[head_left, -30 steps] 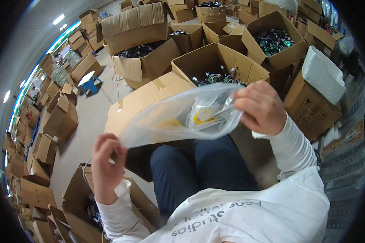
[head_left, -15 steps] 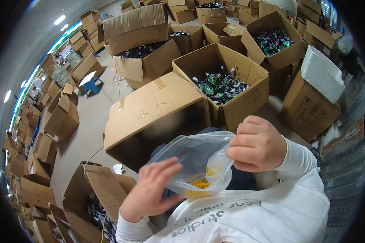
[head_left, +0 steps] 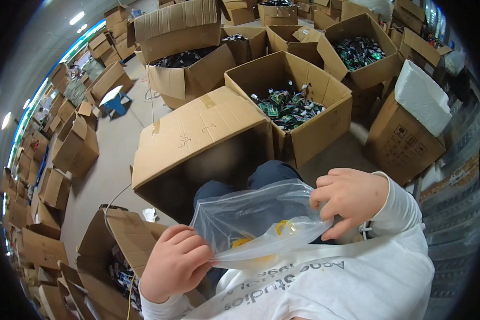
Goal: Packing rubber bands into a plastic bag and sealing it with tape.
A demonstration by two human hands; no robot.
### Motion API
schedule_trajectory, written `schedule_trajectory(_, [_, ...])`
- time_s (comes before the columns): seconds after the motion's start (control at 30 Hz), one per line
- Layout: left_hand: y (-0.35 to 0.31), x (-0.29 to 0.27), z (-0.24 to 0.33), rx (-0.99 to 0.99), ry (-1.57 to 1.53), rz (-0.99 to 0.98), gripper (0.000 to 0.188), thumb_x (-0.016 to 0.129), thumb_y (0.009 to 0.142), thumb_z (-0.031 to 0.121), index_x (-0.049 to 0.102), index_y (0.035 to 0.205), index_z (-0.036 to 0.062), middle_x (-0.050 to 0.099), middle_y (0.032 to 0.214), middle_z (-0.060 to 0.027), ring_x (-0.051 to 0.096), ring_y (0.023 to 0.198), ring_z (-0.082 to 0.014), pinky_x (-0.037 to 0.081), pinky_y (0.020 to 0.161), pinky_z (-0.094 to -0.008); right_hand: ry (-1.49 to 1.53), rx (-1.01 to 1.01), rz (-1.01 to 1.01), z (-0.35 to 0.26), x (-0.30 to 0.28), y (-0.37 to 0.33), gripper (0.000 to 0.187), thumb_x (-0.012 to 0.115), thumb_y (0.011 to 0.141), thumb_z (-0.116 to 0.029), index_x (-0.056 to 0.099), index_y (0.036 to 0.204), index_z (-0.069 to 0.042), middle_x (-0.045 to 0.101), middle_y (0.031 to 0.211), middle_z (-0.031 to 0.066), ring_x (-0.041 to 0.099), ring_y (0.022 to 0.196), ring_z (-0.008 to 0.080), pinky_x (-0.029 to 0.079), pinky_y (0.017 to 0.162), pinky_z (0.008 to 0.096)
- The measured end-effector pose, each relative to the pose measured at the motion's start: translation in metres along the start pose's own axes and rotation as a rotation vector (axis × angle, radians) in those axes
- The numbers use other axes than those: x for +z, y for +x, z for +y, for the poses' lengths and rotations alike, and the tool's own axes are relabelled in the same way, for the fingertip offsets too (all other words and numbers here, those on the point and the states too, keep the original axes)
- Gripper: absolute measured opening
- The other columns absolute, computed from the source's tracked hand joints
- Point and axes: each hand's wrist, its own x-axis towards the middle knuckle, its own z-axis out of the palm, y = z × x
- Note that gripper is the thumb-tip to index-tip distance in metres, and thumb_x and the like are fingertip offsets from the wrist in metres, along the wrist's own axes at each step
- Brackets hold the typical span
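Note:
A clear plastic bag [head_left: 261,210] lies across my lap with its mouth spread wide. Inside it sit some bright yellow pieces [head_left: 285,228], thin and looped like wire or bands; their exact kind is hard to make out. My left hand [head_left: 181,258] is closed on the bag's left edge, fingers curled over the film. On the opposite side, my right hand [head_left: 352,201] has its bent fingertips at the bag's right rim, with the thumb lower down and a little apart from them.
In front of my knees a large carton [head_left: 208,128] lies tipped with its dark opening toward me. Beyond it a carton [head_left: 317,128] holds green circuit boards with wires. A foam-topped carton [head_left: 405,133] stands right, an open carton [head_left: 128,234] lower left, a blue stool [head_left: 114,101] farther off.
My left hand has gone from open beside the bag to gripping its left edge. The bag's mouth is stretched wider. My right hand has moved slightly right and down, its fingers loosened.

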Motion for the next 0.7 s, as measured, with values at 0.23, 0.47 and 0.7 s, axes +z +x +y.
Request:
schedule_trajectory(0.23, [-0.009,-0.013,0.007,0.121,0.004,-0.024,0.031,0.089,0.071,0.012,0.075,0.099,0.0171,0.069,0.100,0.0014,0.066,0.104,-0.0202,0.040,0.109,-0.0481,0.048,-0.050,-0.059,-0.006,0.003,0.015,0.052,0.073,0.084,-0.064,0.077,0.081,-0.012,0.075,0.103,0.0068,0.064,0.099,0.0281,0.047,0.083,0.0403])
schedule_trajectory(0.47, [-0.009,-0.011,0.013,0.092,0.007,-0.074,0.019,0.080,0.086,0.013,0.074,0.103,0.0194,0.068,0.097,0.0017,0.065,0.103,-0.0178,0.043,0.107,-0.0431,-0.103,0.397,-0.249,0.011,0.018,0.026,0.066,0.066,0.084,-0.075,0.076,0.119,-0.020,0.076,0.097,0.0064,0.064,0.101,0.0274,0.041,0.089,0.0404])
schedule_trajectory(0.7, [-0.003,0.005,0.016,-0.034,0.121,0.093,0.017,0.082,0.083,0.019,0.073,0.097,0.0146,0.067,0.080,0.0006,0.066,0.081,-0.0185,0.049,0.084,-0.0365,-0.178,0.010,0.292,-0.033,0.021,0.027,0.061,0.077,0.085,-0.054,0.067,0.135,-0.019,0.072,0.104,0.0040,0.059,0.108,0.0244,0.033,0.104,0.0414])
